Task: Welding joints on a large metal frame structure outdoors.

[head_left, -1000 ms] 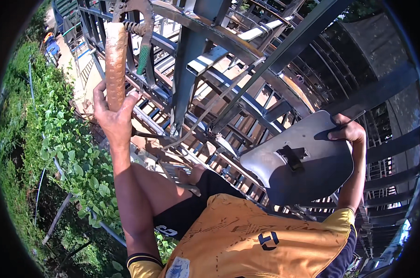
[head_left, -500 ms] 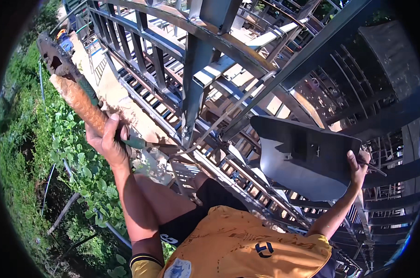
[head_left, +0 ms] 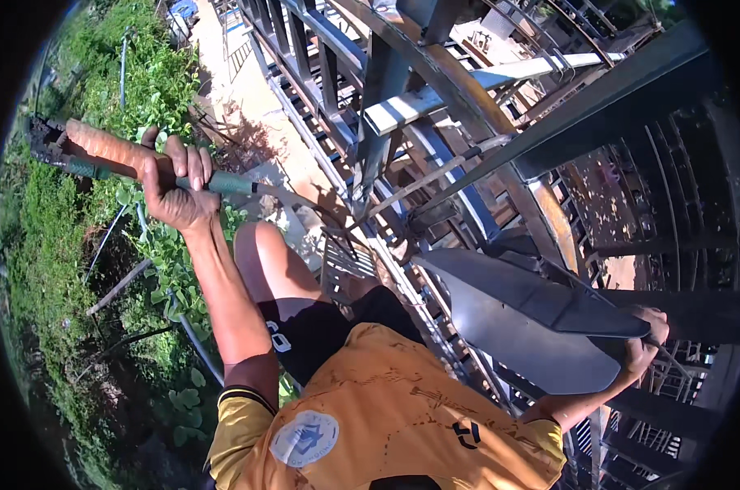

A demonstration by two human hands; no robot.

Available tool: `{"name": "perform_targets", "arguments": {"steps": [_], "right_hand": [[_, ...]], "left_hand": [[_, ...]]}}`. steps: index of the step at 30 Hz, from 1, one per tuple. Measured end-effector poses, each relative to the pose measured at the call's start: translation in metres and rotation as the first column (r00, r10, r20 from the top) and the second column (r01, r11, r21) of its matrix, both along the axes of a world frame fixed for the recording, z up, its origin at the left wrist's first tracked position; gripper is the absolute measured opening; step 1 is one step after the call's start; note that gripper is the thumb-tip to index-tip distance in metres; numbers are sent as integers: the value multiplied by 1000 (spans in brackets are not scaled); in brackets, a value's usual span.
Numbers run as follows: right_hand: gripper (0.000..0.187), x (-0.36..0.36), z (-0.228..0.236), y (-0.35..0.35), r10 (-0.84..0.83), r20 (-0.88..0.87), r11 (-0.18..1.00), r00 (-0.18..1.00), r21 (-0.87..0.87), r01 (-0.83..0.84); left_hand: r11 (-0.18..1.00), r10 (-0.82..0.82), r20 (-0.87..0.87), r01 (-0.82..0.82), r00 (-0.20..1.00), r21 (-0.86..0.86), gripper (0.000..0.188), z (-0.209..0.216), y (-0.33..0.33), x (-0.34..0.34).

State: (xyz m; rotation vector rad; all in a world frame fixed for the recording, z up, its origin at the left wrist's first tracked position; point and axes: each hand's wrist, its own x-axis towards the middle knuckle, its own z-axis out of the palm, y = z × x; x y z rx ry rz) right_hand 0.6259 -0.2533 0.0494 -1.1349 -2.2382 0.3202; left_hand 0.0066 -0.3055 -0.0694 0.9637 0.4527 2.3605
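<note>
Plants point(head_left: 68, 245) line the left, behind the holder point(head_left: 104, 150) in the left hand point(head_left: 180, 184). The frame point(head_left: 460, 90) spans the middle and right, behind the shield point(head_left: 508, 318) in the right hand point(head_left: 649, 336). Ground point(head_left: 237, 90) shows between plants and frame, a knee point(head_left: 264, 249) between the forearms.

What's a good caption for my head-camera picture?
Left hand grips an orange-brown cylindrical handle; right hand holds a broad dark grey shield.

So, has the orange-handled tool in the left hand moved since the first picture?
Yes: the tool has swung left, away from the upright steel post.
</note>
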Motion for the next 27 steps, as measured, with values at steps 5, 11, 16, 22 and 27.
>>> {"name": "perform_targets", "arguments": {"steps": [5, 11, 16, 22, 27], "right_hand": [[32, -33, 9, 11, 131, 104, 980, 986, -163, -113], [40, -36, 10, 18, 242, 281, 968, 929, -134, -212], [41, -40, 15, 25, 371, 247, 920, 895, -230, -318], [36, -48, 15, 35, 452, 170, 860, 876, -344, -378], [33, -53, 20, 37, 525, 254, 844, 812, -276, -460]], "left_hand": [[988, -78, 70, 68, 995, 137, 31, 45, 28, 2], [989, 2, 214, -34, 977, 143, 25, 76, 37, 20], [982, 77, 338, -130, 938, 136, 23, 93, 53, 59], [997, -5, 275, -16, 961, 74, 26, 77, 47, 38], [997, -82, 233, 81, 969, 14, 30, 65, 46, 32]]}}
